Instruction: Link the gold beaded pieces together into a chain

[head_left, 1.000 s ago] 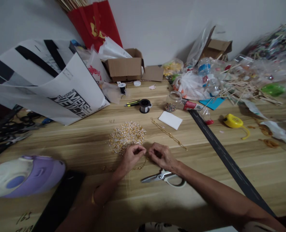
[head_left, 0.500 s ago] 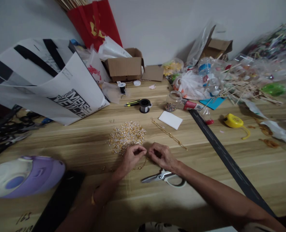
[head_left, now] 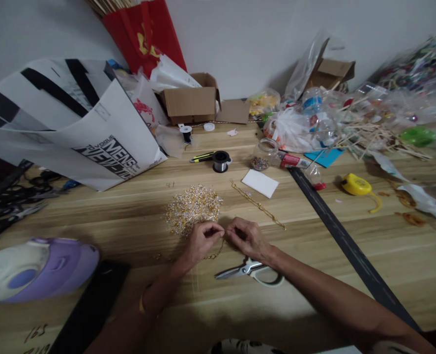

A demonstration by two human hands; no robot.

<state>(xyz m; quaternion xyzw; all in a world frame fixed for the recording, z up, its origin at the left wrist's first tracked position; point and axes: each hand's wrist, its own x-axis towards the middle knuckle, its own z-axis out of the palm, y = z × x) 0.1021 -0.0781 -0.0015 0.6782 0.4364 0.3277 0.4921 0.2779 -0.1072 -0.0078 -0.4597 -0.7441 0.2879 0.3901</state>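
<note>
Clearly, left hand [head_left: 201, 241] and right hand [head_left: 248, 239] are pinching closed, any hold too small to tell, gold chain [head_left: 214, 256] curving below, nearer the left

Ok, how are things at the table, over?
Left hand and right hand pinching, close together; anything held too small to tell. Gold chain below, partly hidden. Scissors near right hand, bead pile by left hand.
</note>
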